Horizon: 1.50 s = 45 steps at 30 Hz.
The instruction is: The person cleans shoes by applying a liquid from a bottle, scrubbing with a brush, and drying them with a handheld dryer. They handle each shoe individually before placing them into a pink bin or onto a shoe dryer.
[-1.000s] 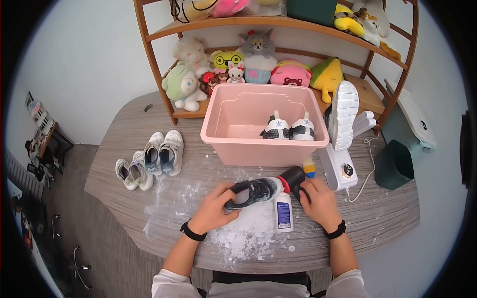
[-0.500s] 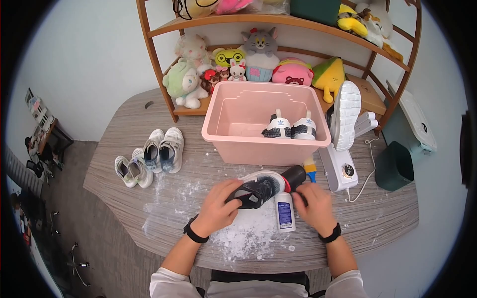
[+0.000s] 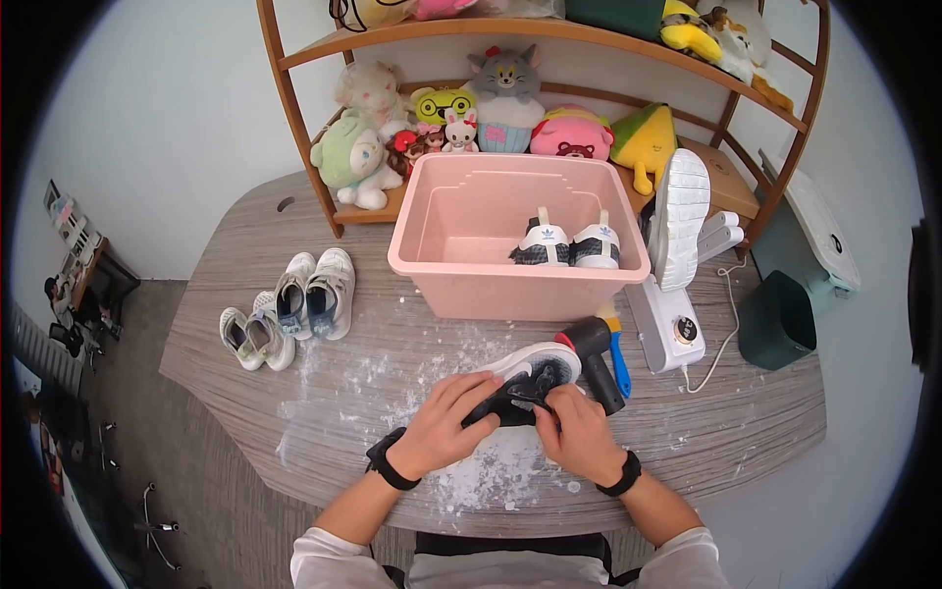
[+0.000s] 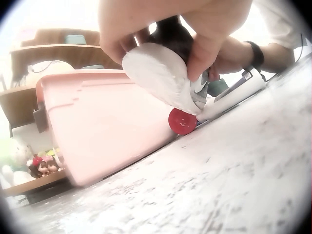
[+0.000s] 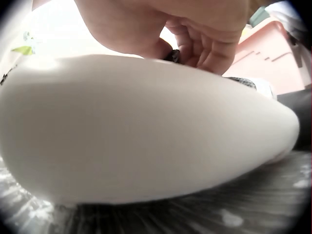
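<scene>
A dark sneaker [image 3: 520, 390] with a white sole is tilted over the table in front of the pink bin. My left hand [image 3: 449, 420] grips it at the heel end, thumb on the near side. At the shoe's opening, my right hand [image 3: 577, 434] pinches a dark part of the upper; the right wrist view shows a dark bit between thumb and fingers [image 5: 192, 51]. Right of the toe lies a black handheld device [image 3: 597, 368] with a red end [image 4: 183, 121]. A white bottle [image 4: 236, 97] lies under my right hand, hidden from above.
The pink bin [image 3: 520, 294] holds a pair of white-and-black shoes [image 3: 545, 240]. A blue-handled brush [image 3: 618, 363] lies beside a white shoe dryer [image 3: 667, 324] carrying a white-soled shoe [image 3: 680, 221]. Two pairs of shoes [image 3: 329, 294] stand at left. White powder [image 3: 481, 481] covers the table's front.
My right hand has let go of the black device, moved left and taken hold of the shoe's upper. The shoe has shifted right and turned; the device now lies with its handle toward me.
</scene>
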Motion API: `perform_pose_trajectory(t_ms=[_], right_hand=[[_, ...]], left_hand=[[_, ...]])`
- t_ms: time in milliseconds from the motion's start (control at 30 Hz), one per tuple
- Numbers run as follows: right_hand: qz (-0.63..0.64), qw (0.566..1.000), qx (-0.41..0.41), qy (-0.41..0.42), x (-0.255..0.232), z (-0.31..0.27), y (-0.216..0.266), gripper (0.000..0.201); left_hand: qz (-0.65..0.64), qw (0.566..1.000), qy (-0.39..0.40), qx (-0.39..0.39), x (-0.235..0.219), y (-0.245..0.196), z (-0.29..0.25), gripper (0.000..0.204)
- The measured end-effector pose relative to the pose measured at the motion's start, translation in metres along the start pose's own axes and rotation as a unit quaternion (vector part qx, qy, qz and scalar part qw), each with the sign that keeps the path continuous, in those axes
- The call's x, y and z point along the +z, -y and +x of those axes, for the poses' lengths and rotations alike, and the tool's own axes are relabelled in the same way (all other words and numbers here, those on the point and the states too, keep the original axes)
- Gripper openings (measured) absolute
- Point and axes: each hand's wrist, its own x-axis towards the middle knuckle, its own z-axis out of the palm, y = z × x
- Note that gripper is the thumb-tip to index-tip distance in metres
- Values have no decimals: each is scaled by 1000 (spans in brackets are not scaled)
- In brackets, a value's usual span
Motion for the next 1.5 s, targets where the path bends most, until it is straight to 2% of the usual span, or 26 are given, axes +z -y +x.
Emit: perform_pose_trajectory(t_ms=[133, 200, 333, 500, 700, 833, 933, 1233, 1367, 1500], right_hand=[[82, 997, -5, -9, -2, 1, -7, 19], [127, 992, 0, 15, -6, 2, -9, 21], [132, 991, -27, -1, -1, 0, -13, 22], [78, 993, -88, -16, 1, 0, -12, 23], [79, 991, -107, -18, -7, 5, -9, 28], [49, 992, -82, -79, -10, 11, -3, 33], [54, 994, -90, -32, -14, 15, 6, 34], [142, 987, -80, -12, -7, 9, -1, 18], [174, 983, -63, -18, -13, 8, -2, 17], [248, 969, -11, -24, -21, 8, -3, 14]], left_hand=[[-17, 1000, 5, -11, 0, 4, -3, 18], [-16, 1000, -8, -7, -2, 4, 0, 21], [-5, 1000, -16, 9, -1, 6, -3, 15], [48, 998, -28, 37, -2, 2, -6, 14], [37, 999, -18, 29, -4, 0, -5, 15], [48, 998, 1, 51, -4, -7, -3, 16], [50, 997, 11, 61, -3, -11, -2, 15], [55, 996, 28, 61, -5, -8, -2, 13], [11, 999, 21, 32, -7, -5, 1, 14], [2, 1000, -6, -16, -7, 1, 0, 20]])
